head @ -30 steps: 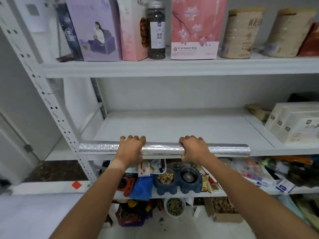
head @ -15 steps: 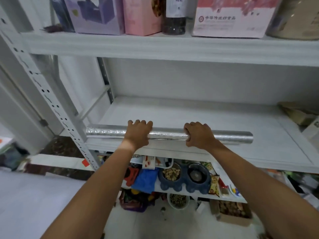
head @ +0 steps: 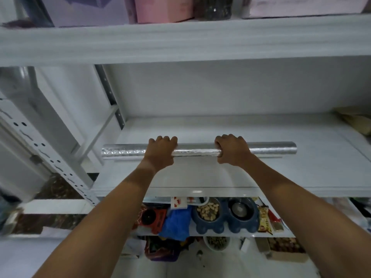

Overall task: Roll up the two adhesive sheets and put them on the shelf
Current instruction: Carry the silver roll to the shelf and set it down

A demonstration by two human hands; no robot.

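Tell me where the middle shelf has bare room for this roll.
Bare board runs behind the silver roll to the back wall, and between it and the shelf front edge. The brownish package borders the right end. The lower shelf, with the blue double bowl, is crowded.

A white shelf carries the silver roll lying lengthwise across it.
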